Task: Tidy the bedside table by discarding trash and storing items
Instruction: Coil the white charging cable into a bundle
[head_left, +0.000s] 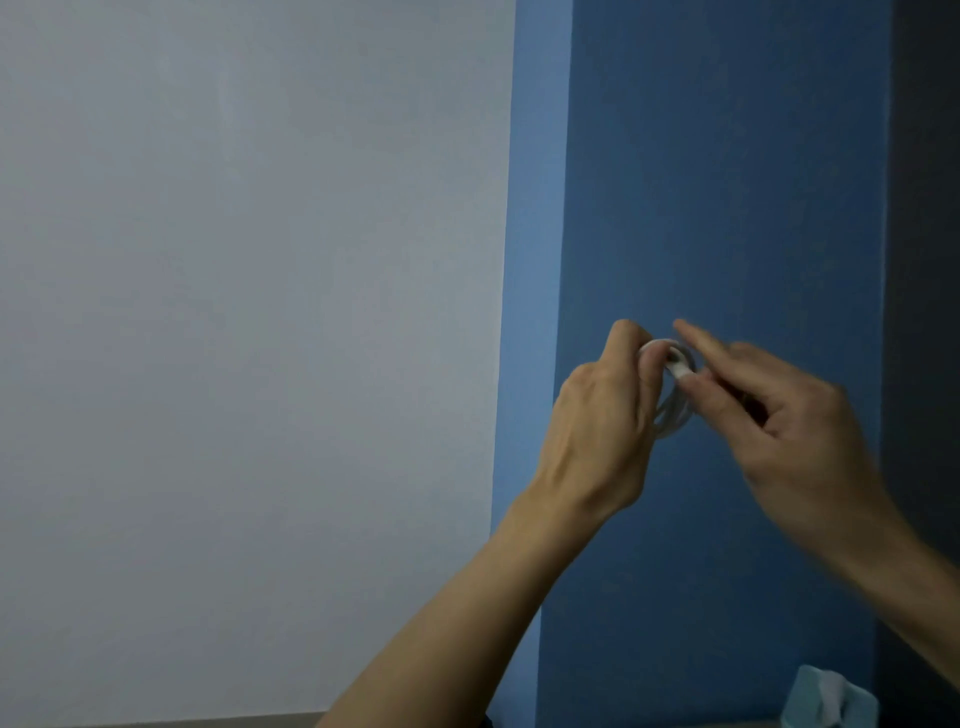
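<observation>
Winding what looks like a white cable (670, 387) into a small coil, left hand (602, 431) clamped on the loops, right hand (779, 415) pinching the loose end, both raised before the blue wall (727, 182); storing not yet done, bedside table unseen.

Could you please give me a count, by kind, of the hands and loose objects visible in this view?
Hands: 2, left hand and right hand
Coiled white cable: 1, held between both hands
Light blue tissue box: 1, bottom right corner
Total: 4
</observation>
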